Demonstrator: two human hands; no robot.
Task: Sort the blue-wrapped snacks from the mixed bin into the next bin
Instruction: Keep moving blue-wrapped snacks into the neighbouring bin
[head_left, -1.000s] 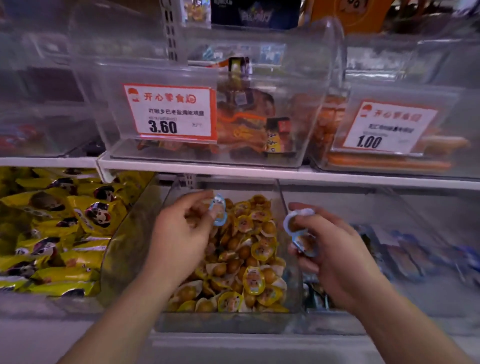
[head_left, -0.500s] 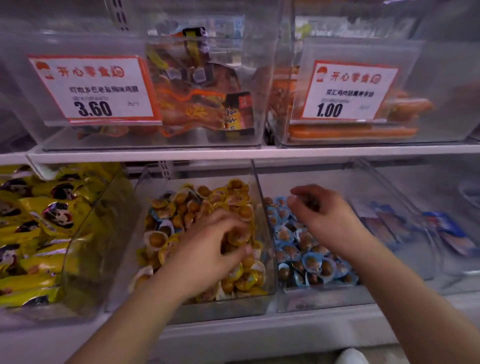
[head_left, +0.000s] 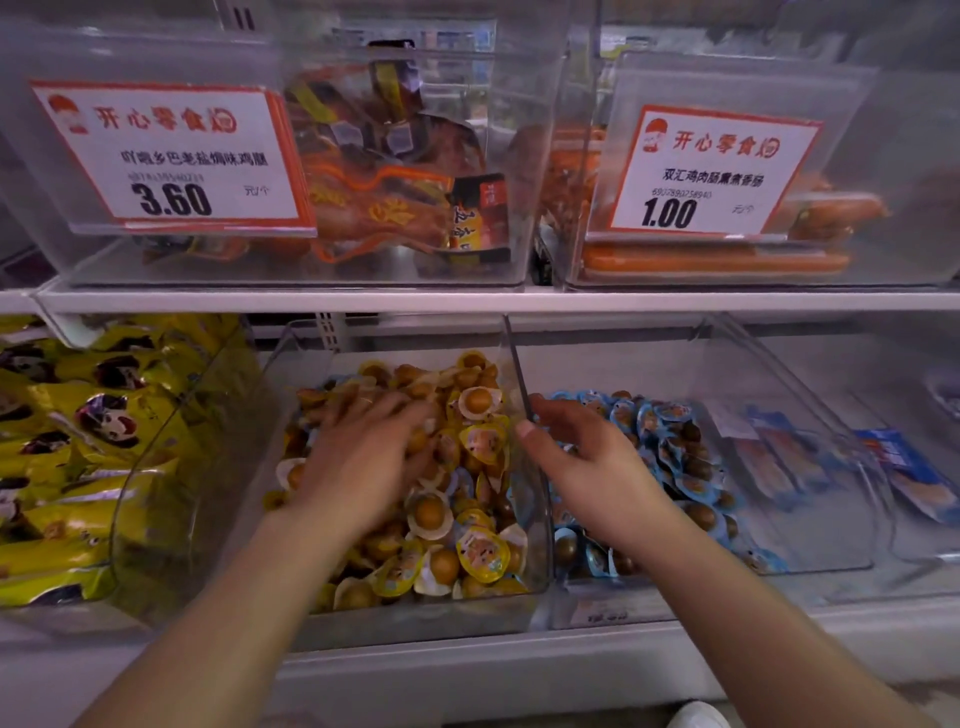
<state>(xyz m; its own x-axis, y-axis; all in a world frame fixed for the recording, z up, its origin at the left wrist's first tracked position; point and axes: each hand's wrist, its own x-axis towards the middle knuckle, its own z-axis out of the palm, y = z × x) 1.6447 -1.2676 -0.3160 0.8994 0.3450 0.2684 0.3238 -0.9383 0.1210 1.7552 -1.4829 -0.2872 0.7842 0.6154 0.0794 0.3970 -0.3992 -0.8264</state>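
Since a second ago the right hand has dropped its blue snack into the next bin and hangs loose over it, while the left hand, blurred, grip unclear, digs at the mixed bin at 9 o'clock for another

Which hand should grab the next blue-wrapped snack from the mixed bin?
Left, probably. The left hand is already spread over the mixed bin; the right hand is over the next bin.

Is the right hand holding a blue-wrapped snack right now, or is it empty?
Empty, as far as visible: the right hand hovers over the clear plastic bin of blue-wrapped snacks, fingers loosely curled, no wrapper showing. The palm side is hidden.
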